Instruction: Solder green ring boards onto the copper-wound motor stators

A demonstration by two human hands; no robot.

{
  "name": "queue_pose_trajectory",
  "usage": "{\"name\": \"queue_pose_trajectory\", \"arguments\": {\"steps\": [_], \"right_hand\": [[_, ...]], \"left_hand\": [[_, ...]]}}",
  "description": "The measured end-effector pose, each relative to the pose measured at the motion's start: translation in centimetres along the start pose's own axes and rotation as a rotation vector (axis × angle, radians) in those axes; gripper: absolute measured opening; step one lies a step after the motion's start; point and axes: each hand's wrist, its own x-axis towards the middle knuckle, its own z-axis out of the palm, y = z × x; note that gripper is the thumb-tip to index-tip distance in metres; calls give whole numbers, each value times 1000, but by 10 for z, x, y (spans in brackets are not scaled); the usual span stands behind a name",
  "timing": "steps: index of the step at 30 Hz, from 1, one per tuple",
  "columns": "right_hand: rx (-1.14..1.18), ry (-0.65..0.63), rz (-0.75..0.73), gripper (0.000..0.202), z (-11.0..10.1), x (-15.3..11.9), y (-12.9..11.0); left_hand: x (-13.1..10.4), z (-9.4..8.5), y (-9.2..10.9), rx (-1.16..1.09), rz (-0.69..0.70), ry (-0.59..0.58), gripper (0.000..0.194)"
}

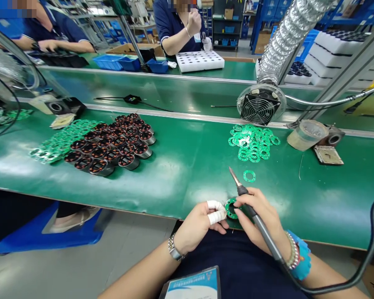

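Note:
My left hand (201,222), its thumb and forefinger wrapped in white tape, grips the side of a round part topped by a green ring-shaped circuit board (229,213) at the bench's front edge. My right hand (266,211) holds a soldering iron (263,232), whose tip points up and away to the left. Its thumb and forefinger also reach to the board's right side. The body under the board is mostly hidden. Just beyond lies a single loose green ring board (249,176), with a pile of similar boards (251,141) farther back.
Dark copper-wound motor parts (112,145) stand in rows at left, beside more green boards (62,141). A fan (259,109) on a foil duct hangs behind the pile. At right are a round tub (306,135) and a sponge tray (328,155). The iron's cable (372,224) loops right. Two people work opposite.

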Motion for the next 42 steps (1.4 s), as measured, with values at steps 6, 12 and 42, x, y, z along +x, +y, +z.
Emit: {"name": "queue_pose_trajectory", "arguments": {"steps": [6, 12, 42], "right_hand": [[86, 10, 33, 25, -28, -8, -1], [175, -61, 31, 23, -47, -9, -7], [107, -240, -59, 25, -36, -3, 11]], "left_hand": [[1, -4, 1, 0, -29, -20, 24], [2, -6, 1, -18, -34, -39, 22], [3, -7, -1, -43, -13, -41, 21]]}}
